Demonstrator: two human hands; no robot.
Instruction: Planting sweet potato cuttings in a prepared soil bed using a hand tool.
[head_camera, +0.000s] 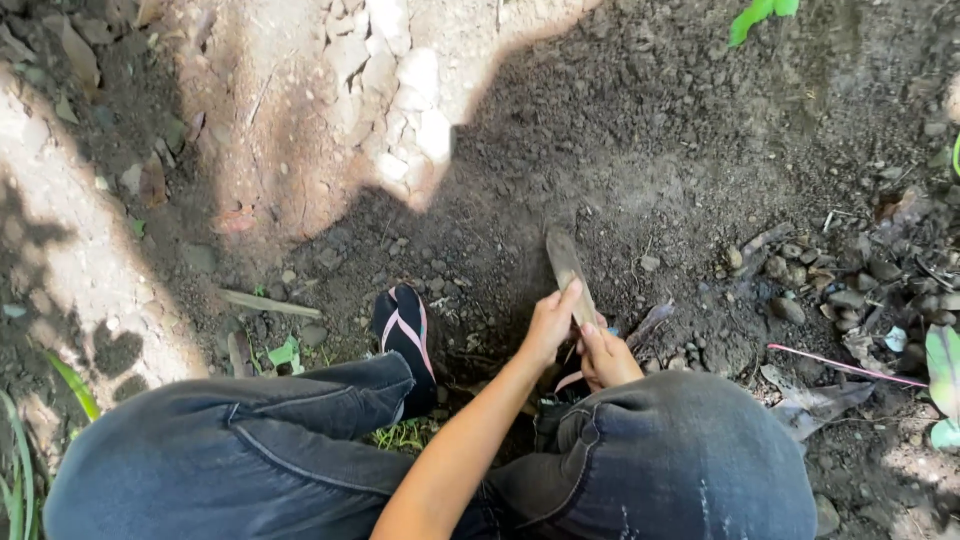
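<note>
At the far left, green grass blades (18, 455) rise beside a sunlit patch of pale ground (60, 270), and a thin stick (268, 304) lies on the dark soil (640, 150) a little further in. Next comes the person's left foot in a black flip-flop with pink straps (405, 335), planted just above the left knee of the blue jeans (250, 450), with a tuft of grass beside it. Between the knees, a bare forearm reaches forward to the left hand (548, 328), whose fingers are curled around a flat, worn wooden stake (568, 272), thumb pressed on its side. The stake stands tilted, its upper end pointing away over the soil. Touching it from the right, the right hand (606, 360) wraps the stake's lower part with fingers closed, just above the right knee. Further right lie small stones (800, 280), a pink string (845, 367) across the dirt, and green leaves (942, 380) at the edge.
</note>
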